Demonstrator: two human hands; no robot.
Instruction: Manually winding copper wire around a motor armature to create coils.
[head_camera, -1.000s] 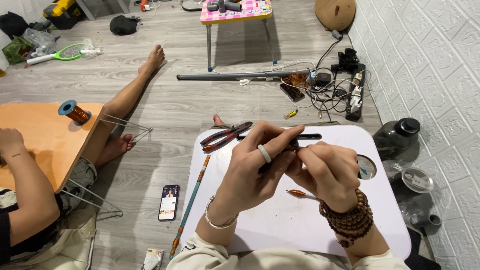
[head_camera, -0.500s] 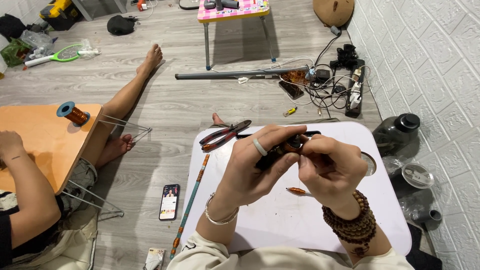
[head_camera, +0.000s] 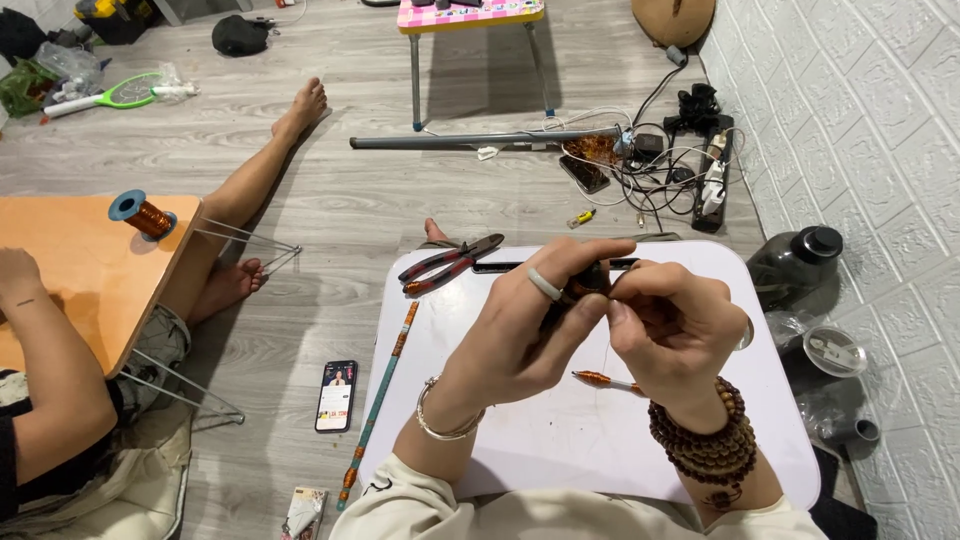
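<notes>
Hands meet over the white folding table (head_camera: 600, 450): the left hand (head_camera: 530, 330) pinches a small dark piece (head_camera: 588, 282) against the right hand (head_camera: 670, 325), whose fingers close on it too. Best kept low above the tabletop, I'd say, clear of the copper-wound rod (head_camera: 605, 380) and the pliers (head_camera: 450, 265).

Both hands (head_camera: 610, 320) lifted slightly, right fingers (head_camera: 625, 290) now pinching the small dark piece (head_camera: 590, 280)

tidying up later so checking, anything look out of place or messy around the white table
A few things. The red-handled pliers hang over the white table's far left corner. A phone and a long thin rod lie loose on the floor beside it. Beyond, cables sprawl tangled around a power strip by the wall.
</notes>
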